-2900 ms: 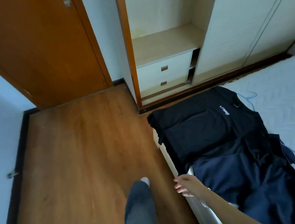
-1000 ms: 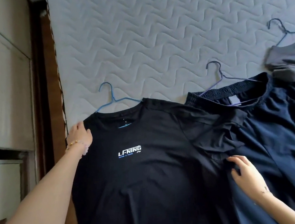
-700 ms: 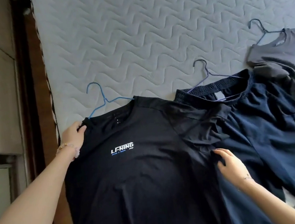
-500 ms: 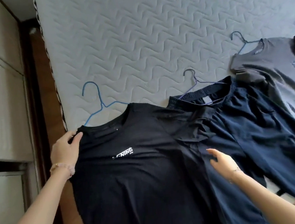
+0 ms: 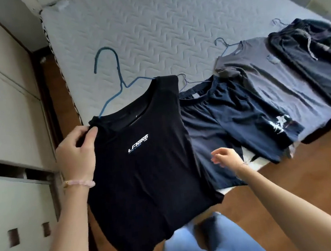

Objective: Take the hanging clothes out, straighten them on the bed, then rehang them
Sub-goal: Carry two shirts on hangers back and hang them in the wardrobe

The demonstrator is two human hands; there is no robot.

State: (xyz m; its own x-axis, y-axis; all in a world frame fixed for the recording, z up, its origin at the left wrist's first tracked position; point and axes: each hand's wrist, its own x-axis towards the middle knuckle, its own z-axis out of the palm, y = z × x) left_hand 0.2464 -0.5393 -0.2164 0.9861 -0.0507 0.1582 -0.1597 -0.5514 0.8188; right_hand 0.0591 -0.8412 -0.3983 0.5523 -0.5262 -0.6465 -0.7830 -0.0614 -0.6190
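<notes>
One black T-shirt (image 5: 145,177) on one blue hanger (image 5: 115,69) hangs over the near edge of the bed (image 5: 162,25), and the left hand (image 5: 76,153) pinches its shoulder. The right hand (image 5: 226,157) holds nothing, its fingers loosely spread. Three more garments lie on the bed: navy shorts (image 5: 230,119), a grey T-shirt (image 5: 273,84) and a black piece (image 5: 315,62).

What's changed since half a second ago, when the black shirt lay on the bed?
The left hand, gripping the black T-shirt by its shoulder, has lifted it with its blue hanger off the bed. The right hand has come off the shirt and hovers open. The navy shorts and grey T-shirt lie where they were.
</notes>
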